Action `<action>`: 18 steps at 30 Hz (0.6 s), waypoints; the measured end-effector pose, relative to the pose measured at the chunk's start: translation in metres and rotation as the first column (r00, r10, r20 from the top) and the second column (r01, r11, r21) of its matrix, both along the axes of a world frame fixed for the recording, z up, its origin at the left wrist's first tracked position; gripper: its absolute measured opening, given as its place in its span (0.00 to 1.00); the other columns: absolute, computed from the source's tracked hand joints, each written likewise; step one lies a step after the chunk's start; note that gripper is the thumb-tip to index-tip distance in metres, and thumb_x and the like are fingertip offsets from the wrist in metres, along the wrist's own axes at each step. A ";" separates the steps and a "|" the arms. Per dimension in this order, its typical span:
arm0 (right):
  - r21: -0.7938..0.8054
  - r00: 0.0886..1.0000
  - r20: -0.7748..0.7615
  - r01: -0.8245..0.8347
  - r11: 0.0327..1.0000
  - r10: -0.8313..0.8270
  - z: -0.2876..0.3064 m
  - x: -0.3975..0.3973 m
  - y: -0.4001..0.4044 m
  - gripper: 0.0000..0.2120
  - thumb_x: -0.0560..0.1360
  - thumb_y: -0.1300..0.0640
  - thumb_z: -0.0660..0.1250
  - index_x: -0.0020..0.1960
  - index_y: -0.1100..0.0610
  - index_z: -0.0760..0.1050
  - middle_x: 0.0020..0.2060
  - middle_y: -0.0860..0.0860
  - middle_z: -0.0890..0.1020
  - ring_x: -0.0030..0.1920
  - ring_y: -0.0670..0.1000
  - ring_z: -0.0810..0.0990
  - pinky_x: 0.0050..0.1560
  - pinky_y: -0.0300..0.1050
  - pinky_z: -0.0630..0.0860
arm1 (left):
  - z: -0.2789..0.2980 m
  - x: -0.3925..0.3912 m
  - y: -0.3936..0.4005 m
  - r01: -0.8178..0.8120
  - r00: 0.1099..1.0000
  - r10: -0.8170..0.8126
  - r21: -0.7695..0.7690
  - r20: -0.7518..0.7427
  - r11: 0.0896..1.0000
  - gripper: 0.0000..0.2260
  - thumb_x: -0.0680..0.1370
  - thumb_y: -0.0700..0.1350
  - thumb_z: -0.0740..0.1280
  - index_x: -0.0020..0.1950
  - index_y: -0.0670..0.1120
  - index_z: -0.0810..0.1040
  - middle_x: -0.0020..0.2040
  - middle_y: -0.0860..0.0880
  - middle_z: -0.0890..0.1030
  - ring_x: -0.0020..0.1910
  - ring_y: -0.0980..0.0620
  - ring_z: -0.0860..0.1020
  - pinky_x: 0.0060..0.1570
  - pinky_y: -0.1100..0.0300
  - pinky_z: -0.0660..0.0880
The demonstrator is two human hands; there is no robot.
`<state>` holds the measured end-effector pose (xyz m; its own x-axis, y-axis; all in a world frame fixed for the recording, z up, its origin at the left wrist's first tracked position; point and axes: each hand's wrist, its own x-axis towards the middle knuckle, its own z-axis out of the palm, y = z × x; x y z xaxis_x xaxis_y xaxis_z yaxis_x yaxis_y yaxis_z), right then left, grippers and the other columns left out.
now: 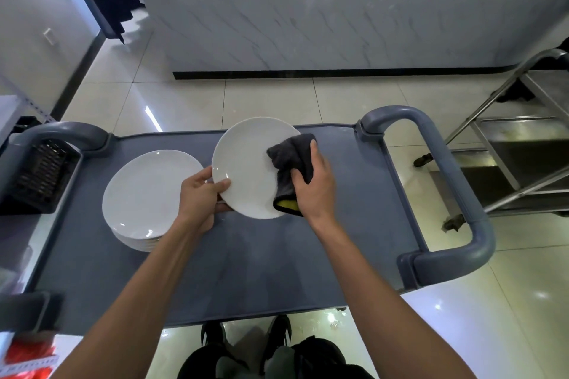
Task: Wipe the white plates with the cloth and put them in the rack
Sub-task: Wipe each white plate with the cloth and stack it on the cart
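My left hand [200, 197] grips the lower left rim of a white plate [243, 163], thumb on its face, holding it tilted above the grey cart top [252, 261]. My right hand [314, 184] holds a dark grey cloth [291, 160] with a yellow underside and presses it against the plate's right half. A stack of several white plates [144, 197] sits on the cart to the left, just beside my left hand. A black slotted rack [40, 175] stands at the cart's far left edge.
The cart has a grey loop handle [446, 194] on the right and another at the left. A steel trolley [517, 160] stands on the tiled floor to the right. A marble wall runs behind. My shoes show below the cart's near edge.
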<state>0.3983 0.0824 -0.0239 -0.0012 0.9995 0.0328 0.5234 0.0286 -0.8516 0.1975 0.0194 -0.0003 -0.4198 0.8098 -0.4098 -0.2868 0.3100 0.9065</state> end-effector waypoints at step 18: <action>0.173 0.871 0.486 -0.172 0.970 0.068 -0.020 -0.041 -0.043 0.26 0.80 0.42 0.56 0.76 0.47 0.68 0.80 0.55 0.60 0.78 0.61 0.57 0.71 0.70 0.58 | 0.003 0.031 0.001 -0.060 0.998 0.058 0.069 0.028 0.996 0.13 0.79 0.32 0.66 0.57 0.46 0.83 0.44 0.43 0.86 0.43 0.42 0.85 0.38 0.50 0.83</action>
